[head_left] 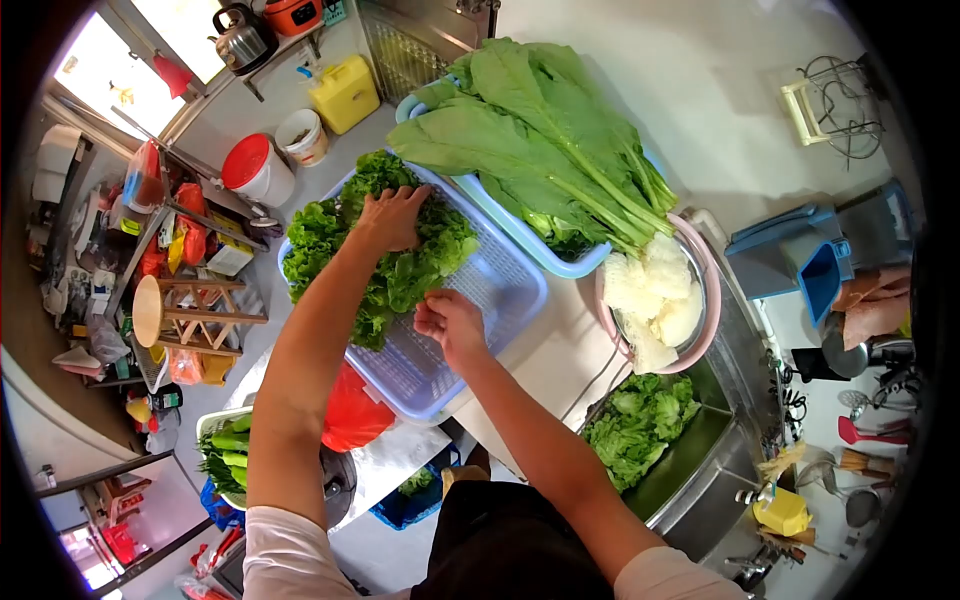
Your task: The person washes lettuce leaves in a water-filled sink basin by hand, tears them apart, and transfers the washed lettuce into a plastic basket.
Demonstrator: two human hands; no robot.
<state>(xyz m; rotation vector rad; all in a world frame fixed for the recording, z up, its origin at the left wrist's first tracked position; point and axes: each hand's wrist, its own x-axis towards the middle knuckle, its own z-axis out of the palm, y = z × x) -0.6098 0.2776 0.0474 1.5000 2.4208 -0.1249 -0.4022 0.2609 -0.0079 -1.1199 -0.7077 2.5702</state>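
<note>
Green leaf lettuce (440,245) lies heaped in the far part of a blue-lavender plastic basket (515,290). My left hand (392,215) rests on top of the lettuce with its fingers spread into the leaves. At the near edge of the heap is my right hand (452,322), its fingers curled together over the basket. Whether a bit of leaf is pinched in them is hidden. Beside the basket, a blue tub (585,265) carries long large-leafed greens (545,130) laid across its top.
A pink-rimmed bowl (712,290) of pale white pieces (655,295) stands to the right. More lettuce (640,425) sits in the metal sink (700,445). A red plastic bag (352,412) touches the basket's near side. Green vegetables (232,445) fill a container at lower left.
</note>
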